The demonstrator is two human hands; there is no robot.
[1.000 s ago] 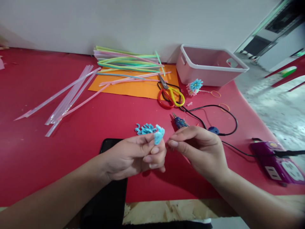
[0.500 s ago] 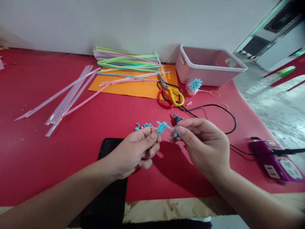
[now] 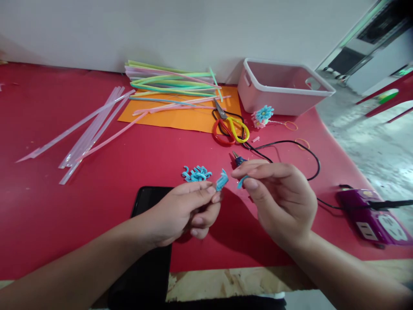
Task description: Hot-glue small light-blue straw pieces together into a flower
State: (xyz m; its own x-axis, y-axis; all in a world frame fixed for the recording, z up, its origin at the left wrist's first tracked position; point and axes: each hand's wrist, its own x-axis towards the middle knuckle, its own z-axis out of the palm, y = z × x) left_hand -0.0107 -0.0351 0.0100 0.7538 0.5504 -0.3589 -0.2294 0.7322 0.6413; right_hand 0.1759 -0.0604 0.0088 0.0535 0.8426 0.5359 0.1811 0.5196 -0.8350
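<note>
Between thumb and fingertips, my left hand (image 3: 193, 211) pinches a small blue flower-like piece (image 3: 222, 181) with curled petals. A short blue strip (image 3: 242, 181) is gripped by my right hand (image 3: 280, 198), a little to the right of that piece and apart from it. Behind my left hand lies a pile of curled blue strips (image 3: 197, 173) on the red tabletop. The metal tip of a dark blue-handled, corded tool (image 3: 239, 160) shows just beyond my right fingers, which hide part of it.
A black phone (image 3: 145, 267) lies under my left forearm. Farther back are scissors (image 3: 230, 127), an orange sheet (image 3: 171, 120) with colourful strips, clear plastic sleeves (image 3: 97, 125), a finished flower (image 3: 263, 114) and a pink bin (image 3: 274, 97). A purple power strip (image 3: 371, 219) stands at right.
My left hand has turned the blue flower piece and lowered it slightly, uncovering more of the pile. My right hand has shifted a little right, and its strip is now slanted.
</note>
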